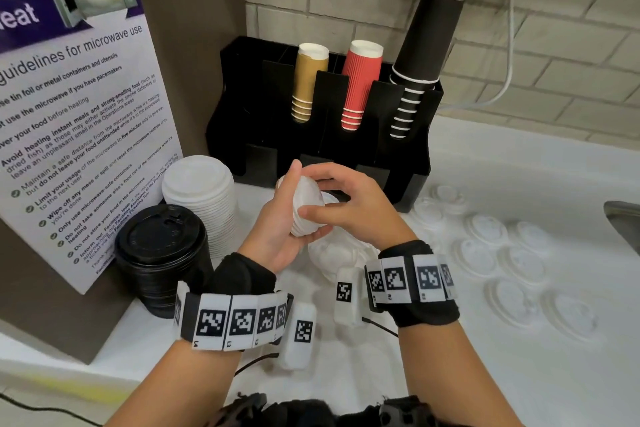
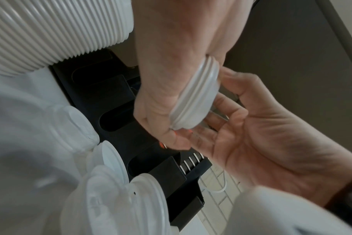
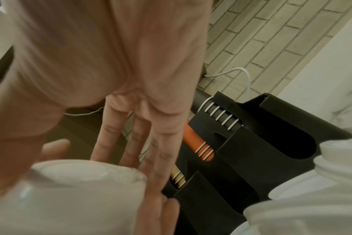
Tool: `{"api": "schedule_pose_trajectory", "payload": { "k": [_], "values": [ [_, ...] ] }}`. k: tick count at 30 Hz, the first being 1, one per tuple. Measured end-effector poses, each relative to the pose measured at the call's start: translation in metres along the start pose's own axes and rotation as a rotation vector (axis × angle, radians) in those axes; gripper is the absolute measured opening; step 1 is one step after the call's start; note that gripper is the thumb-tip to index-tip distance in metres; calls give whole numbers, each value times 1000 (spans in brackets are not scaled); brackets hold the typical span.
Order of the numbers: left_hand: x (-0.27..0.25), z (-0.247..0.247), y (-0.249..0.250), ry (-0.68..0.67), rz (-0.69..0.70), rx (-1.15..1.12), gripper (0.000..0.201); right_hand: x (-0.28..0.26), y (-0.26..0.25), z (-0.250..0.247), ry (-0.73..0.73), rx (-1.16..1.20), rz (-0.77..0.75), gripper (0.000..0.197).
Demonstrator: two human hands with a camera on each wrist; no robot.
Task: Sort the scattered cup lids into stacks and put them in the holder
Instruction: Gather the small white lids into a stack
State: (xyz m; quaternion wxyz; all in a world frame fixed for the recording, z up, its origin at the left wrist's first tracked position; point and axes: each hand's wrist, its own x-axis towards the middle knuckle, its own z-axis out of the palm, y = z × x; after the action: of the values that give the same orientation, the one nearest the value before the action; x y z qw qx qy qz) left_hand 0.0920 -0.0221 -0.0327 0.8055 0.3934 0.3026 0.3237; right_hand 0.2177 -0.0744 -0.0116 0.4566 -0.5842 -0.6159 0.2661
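Over the white surface (image 1: pixel 433 340), right in front of the black holder (image 1: pixel 420 191), both hands are up and working the same small bunch of translucent lids (image 1: pixel 306 206). Left hand (image 1: pixel 282 218) has it cupped, thumb up one side and fingers curled under, so it's gripping the bunch on edge. Right hand (image 1: pixel 349 204) comes in from the other side with fingertips pinching the rim. From the left wrist view you can see the bunch (image 2: pixel 197 98) is only a few lids thick, squeezed between the two hands.

Rest of the lids: a bunch of loose clear ones (image 1: pixel 512 260) are spread flat on the surface off to the right, near the edge of a sink (image 1: pixel 623 218). A messy little pile of clear lids (image 1: pixel 332 253) sits just under the hands. On the left there's a tall stack of white lids (image 1: pixel 201 198) and right beside it a stack of black lids (image 1: pixel 162 253), both on the surface next to the holder, not in it.

Holder's back slots have upside-down cups: tan cups (image 1: pixel 306 83), red cups (image 1: pixel 360 83) and a tall stack of black cups (image 1: pixel 426 45). The front pockets look dark, can't tell what's in them. A microwave guidelines sign (image 1: pixel 79 114) leans on the left.
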Motion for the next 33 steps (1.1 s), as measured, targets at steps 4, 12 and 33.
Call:
{"api": "schedule_pose_trajectory", "payload": {
  "k": [4, 12, 33],
  "values": [
    [3, -2, 0, 61, 29, -19, 51, 1, 2, -8, 65, 7, 108, 22],
    [9, -14, 2, 124, 61, -85, 57, -9, 17, -20, -364, -615, 619, 35],
    [7, -6, -1, -76, -18, 30, 63, -8, 1, -21, -64, 89, 81, 35]
  ]
}}
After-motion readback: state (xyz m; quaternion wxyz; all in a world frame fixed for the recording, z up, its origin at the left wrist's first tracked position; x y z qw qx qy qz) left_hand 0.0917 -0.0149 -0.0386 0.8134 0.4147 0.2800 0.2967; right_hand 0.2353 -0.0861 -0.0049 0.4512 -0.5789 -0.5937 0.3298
